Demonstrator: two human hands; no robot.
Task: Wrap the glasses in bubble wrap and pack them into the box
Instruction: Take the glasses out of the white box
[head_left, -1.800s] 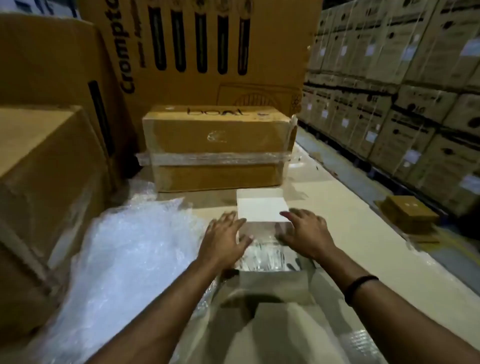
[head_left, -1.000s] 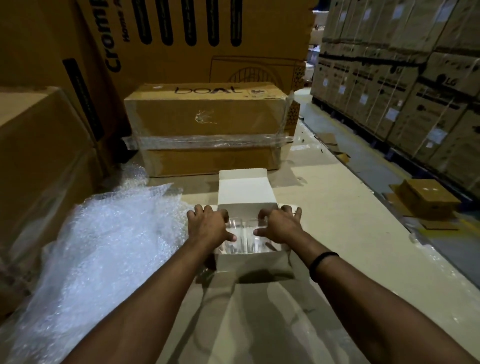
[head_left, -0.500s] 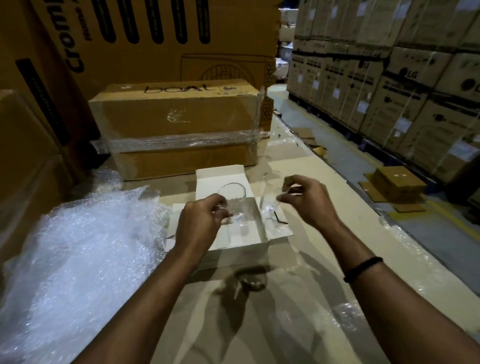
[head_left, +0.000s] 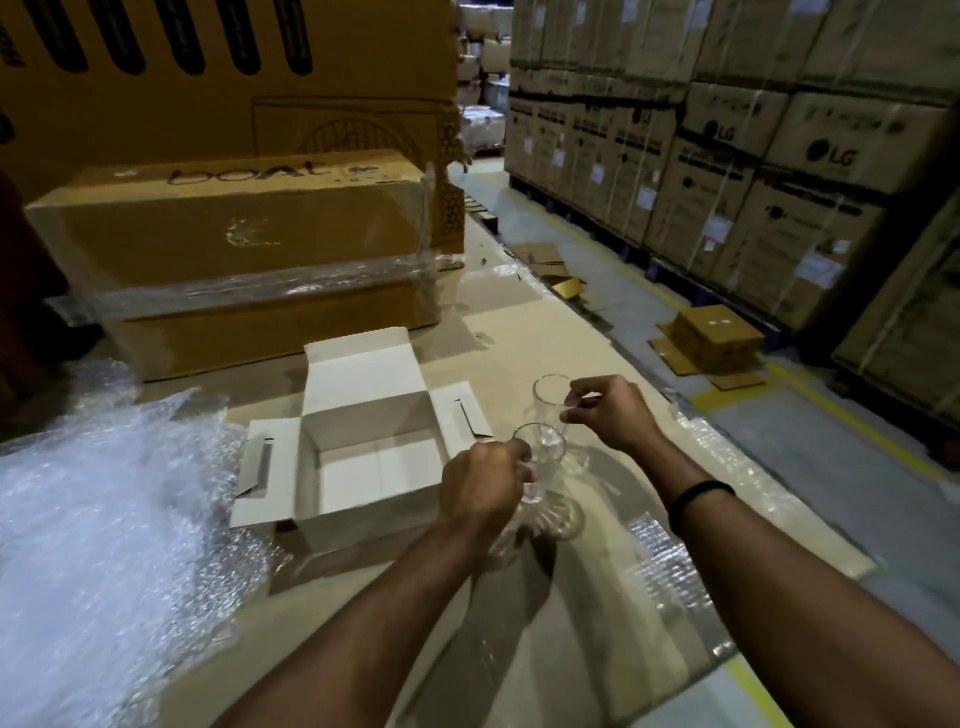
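Glasses (head_left: 543, 449) clear, bare, beside white box (head_left: 363, 415)

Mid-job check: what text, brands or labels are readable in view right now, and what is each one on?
"boAt": top face of the long taped carton.
"LG": sides of the stacked cartons on the right, on several of them.
Too small to read: white stickers on those cartons.
No words in frame: large carton behind, only black bars and a fan drawing.
No print seen: white box, near glass, far glass.
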